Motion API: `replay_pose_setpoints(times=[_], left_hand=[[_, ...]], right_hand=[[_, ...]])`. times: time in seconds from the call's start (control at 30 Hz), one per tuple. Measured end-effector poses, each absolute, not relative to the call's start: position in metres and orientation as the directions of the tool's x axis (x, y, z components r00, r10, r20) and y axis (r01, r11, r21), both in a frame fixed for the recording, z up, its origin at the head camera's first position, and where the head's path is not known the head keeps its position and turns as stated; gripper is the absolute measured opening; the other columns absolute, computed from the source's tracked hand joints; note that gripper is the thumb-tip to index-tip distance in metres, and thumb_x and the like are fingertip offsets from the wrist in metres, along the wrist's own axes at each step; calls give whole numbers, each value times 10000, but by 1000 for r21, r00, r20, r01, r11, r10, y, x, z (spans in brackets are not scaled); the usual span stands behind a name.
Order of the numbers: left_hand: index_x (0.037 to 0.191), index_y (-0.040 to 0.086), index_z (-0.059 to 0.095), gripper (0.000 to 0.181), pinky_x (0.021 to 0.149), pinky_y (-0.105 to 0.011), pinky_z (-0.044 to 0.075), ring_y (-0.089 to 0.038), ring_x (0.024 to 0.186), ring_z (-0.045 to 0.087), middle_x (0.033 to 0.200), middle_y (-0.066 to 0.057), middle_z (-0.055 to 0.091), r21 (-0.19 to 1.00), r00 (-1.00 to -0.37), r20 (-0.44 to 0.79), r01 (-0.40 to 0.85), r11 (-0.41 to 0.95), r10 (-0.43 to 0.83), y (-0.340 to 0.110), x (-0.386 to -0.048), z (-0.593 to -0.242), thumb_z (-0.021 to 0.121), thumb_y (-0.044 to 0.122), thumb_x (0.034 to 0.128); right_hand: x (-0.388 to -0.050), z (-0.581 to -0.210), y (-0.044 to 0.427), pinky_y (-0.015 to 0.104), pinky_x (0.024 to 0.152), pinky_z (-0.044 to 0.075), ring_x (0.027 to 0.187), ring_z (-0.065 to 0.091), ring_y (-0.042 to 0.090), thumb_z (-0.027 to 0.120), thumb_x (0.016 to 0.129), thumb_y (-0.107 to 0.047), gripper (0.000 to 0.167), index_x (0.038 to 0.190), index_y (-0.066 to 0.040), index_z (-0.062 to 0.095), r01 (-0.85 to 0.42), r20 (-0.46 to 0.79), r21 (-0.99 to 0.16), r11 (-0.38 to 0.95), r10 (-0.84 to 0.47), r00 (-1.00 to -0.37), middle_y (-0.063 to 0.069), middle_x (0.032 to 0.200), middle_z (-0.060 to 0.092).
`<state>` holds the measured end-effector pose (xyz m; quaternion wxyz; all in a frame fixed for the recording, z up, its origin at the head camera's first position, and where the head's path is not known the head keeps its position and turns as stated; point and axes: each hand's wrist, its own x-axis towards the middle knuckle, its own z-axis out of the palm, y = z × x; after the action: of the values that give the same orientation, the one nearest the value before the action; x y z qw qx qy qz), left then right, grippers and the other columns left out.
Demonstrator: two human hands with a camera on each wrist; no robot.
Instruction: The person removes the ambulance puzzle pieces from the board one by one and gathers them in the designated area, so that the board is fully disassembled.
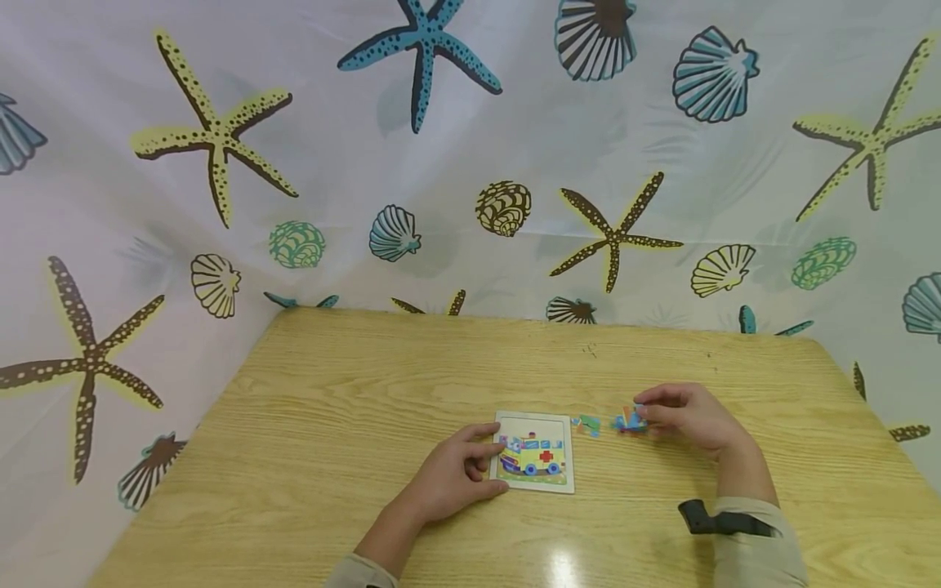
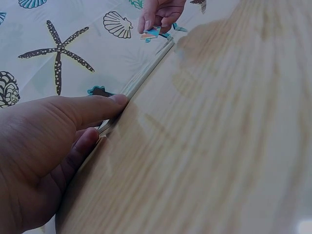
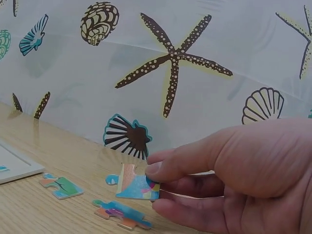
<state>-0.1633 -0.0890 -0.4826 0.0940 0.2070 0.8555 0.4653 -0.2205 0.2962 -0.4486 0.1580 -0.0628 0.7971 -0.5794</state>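
Note:
A square jigsaw puzzle board (image 1: 532,486) with a white rim lies on the table, showing a yellow ambulance with a red cross. Along its left side, my left hand (image 1: 450,475) holds the edge with thumb and fingers. To the right of the board, my right hand (image 1: 694,418) pinches a blue and orange puzzle piece (image 3: 134,184) between thumb and fingers, raised off the table. Beneath the held piece lies another puzzle piece (image 3: 119,213), blue, purple and orange. A green and orange piece (image 3: 66,187) lies between it and the board.
The wood-grain table (image 1: 353,384) extends around the board on all sides. Behind it and at the left hangs a white cloth (image 1: 470,278) printed with starfish and shells. A black strap (image 1: 735,523) goes round the right sleeve.

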Motion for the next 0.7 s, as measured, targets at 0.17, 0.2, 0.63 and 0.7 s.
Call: replay_pose_setpoints(times=[0.17,0.2,0.63,0.7], left_hand=[[1302,59,664,508,706,-185,474,-97,815,526,1511,-47,481,839,-896,31,264,476,443,-88,-162,-481,815,223,846],[1303,58,663,508,705,-185,474,-97,815,526,1512,-47,481,840,-896,31,264,475,443,-88,-162,-481,815,223,846],[1305,55,660,518,711,-188,479,-99,824,525,1527,-33,464,840,-893,31,267,473,448,-89,-164,-485,813,242,847],[1306,54,660,519,711,-188,478,-101,825,525,1526,-33,466,840,-893,32,268,472,449,-89,-164,-485,814,242,847]], right_hand=[[-219,-452,306,319,825,598,889,705,137,672,966,-168,453,1300,120,565,135,-213,-944,302,-243,-947,19,1059,663],[-219,-452,308,318,831,597,896,706,132,672,966,-170,462,1306,122,560,137,-214,-944,301,-240,-947,22,1067,662],[-217,-457,322,290,856,586,937,694,78,692,947,-126,442,1312,95,577,192,-257,-931,312,-185,-948,40,1121,672],[-216,-457,323,286,852,586,939,692,76,694,944,-120,432,1306,88,585,200,-267,-925,324,-176,-948,46,1124,676]])
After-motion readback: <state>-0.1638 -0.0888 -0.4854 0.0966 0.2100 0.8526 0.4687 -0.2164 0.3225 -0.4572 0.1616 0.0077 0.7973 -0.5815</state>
